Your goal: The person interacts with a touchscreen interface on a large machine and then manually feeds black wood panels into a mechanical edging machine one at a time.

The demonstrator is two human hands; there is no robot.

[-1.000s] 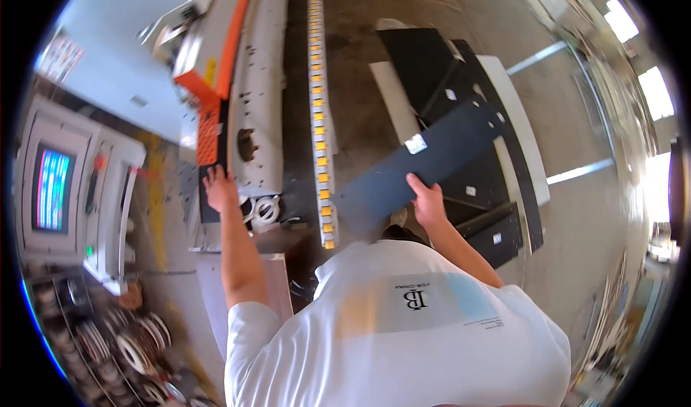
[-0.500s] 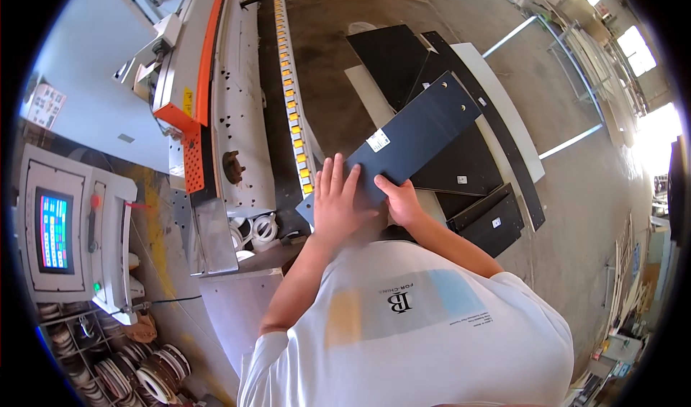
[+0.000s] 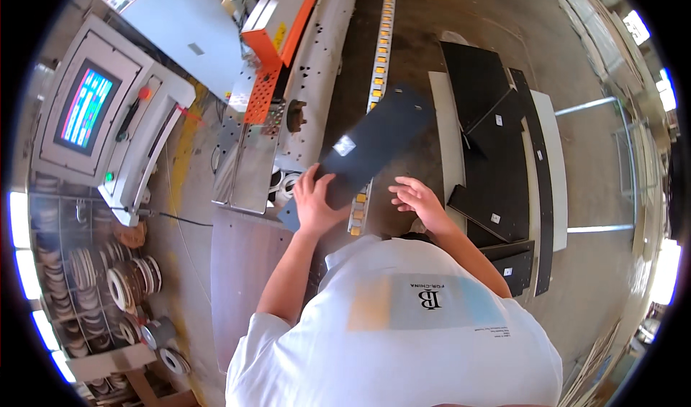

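Note:
A long dark board (image 3: 381, 137) with a white label lies slantwise over the rail of yellow rollers, its near end beside the machine bed. My left hand (image 3: 315, 207) rests on the near part of this board, its fingers spread over the top face. To the right of the board, my right hand (image 3: 421, 200) hangs in the air, fingers loosely bent and apart, with nothing in them. Farther right lies a pile of black boards (image 3: 497, 148), several with small white labels. The board's far end is slightly blurred.
The machine with an orange guard (image 3: 270, 43) runs along the left, beside the yellow roller rail (image 3: 378, 76). A control panel with a lit screen (image 3: 88, 108) stands farther left. Rolls of edge banding (image 3: 133, 285) fill a rack at lower left. A metal floor frame (image 3: 590, 229) lies right.
My right hand has let go of the board and is apart from it. The board has shifted left toward the machine under my left hand. My view has turned, moving the surroundings across the picture.

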